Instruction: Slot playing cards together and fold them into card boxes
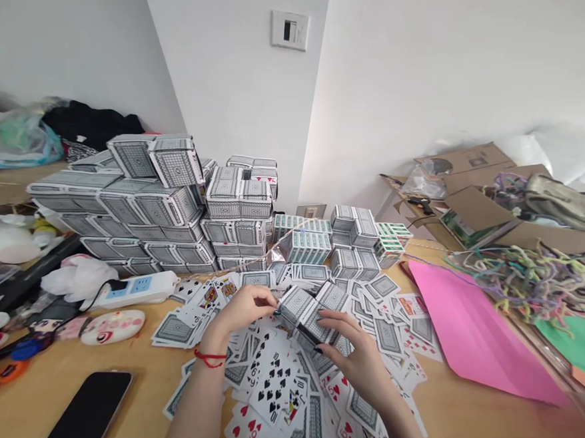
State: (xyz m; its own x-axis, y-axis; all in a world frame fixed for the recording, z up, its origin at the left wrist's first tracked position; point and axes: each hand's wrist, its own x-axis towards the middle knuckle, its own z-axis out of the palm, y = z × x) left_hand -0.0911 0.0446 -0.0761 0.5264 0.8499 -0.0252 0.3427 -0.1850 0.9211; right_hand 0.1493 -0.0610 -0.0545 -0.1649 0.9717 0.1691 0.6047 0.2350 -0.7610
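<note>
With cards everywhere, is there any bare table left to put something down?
Yes: bare wood lies between the phone and the loose cards, and more below the pink paper. It is crowded around both hands, left hand and right hand, and the stacked decks fill the back.

Only 2 bare forearms and hands show, with no sleeves reaching the wrists. The left hand [243, 309] has a thin red string bracelet [209, 357] tied around its wrist, with a small loose end on the side toward the phone [92, 406]. The right hand [357, 357] wears dark polish on its fingernails; its wrist is bare.
</note>
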